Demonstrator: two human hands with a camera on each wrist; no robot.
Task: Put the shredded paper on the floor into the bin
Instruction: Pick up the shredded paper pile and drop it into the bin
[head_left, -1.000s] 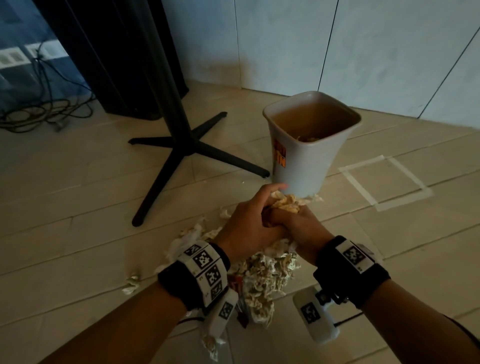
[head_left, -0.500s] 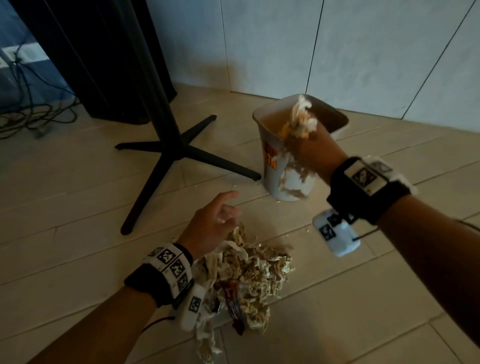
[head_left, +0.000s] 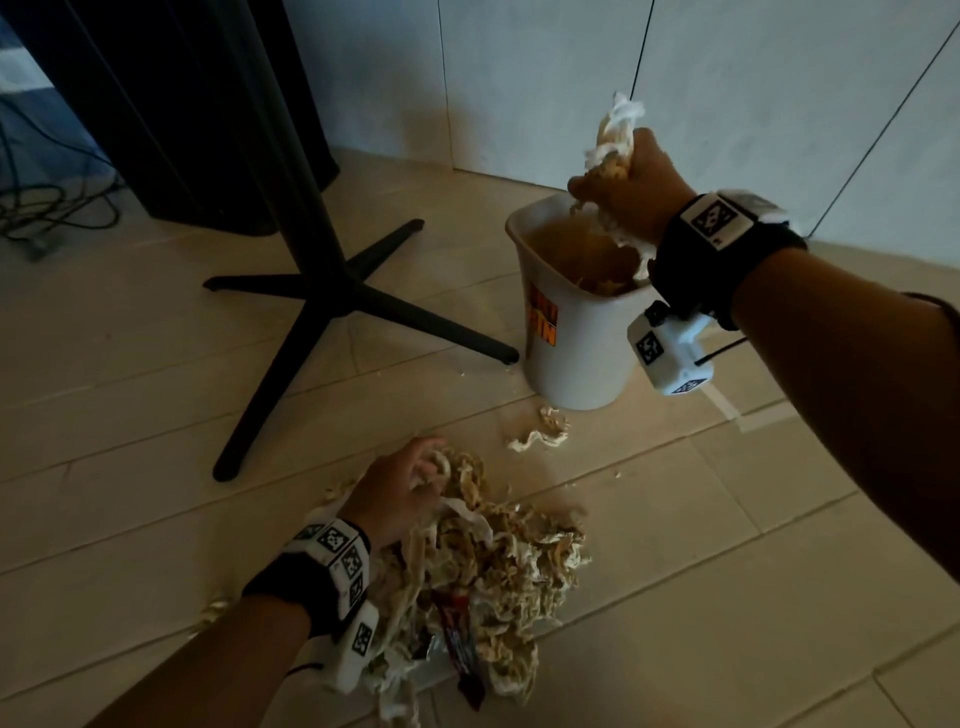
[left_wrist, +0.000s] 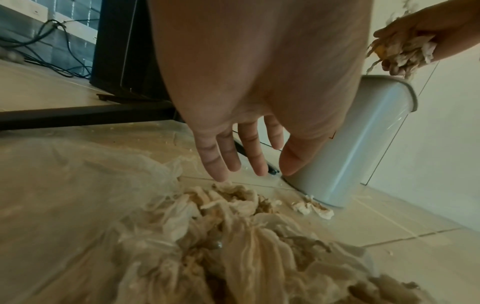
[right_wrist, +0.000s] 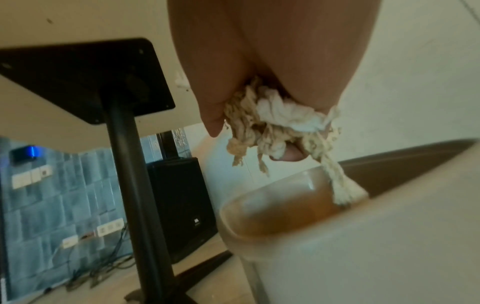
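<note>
My right hand (head_left: 631, 176) grips a clump of shredded paper (head_left: 613, 135) over the open top of the white bin (head_left: 576, 364), and strands hang down toward its rim. In the right wrist view the clump (right_wrist: 275, 123) is bunched between thumb and fingers above the bin (right_wrist: 363, 246). A large pile of shredded paper (head_left: 498, 561) lies on the floor in front of me. At the pile's far edge my left hand (head_left: 400, 488) holds nothing. The left wrist view shows its fingers (left_wrist: 223, 160) straight, just above the pile (left_wrist: 233, 236).
A small scrap (head_left: 543, 434) lies on the floor at the bin's foot. A black table base (head_left: 332, 296) spreads its legs left of the bin, one leg ending close to it. Behind it stand a black speaker (head_left: 208, 130) and cables (head_left: 41, 208). A tiled wall is just behind the bin.
Both hands were together on the paper by the bin's foot. My right hand has since lifted a clump up over the bin's opening, while my left hand dropped back onto the pile.
</note>
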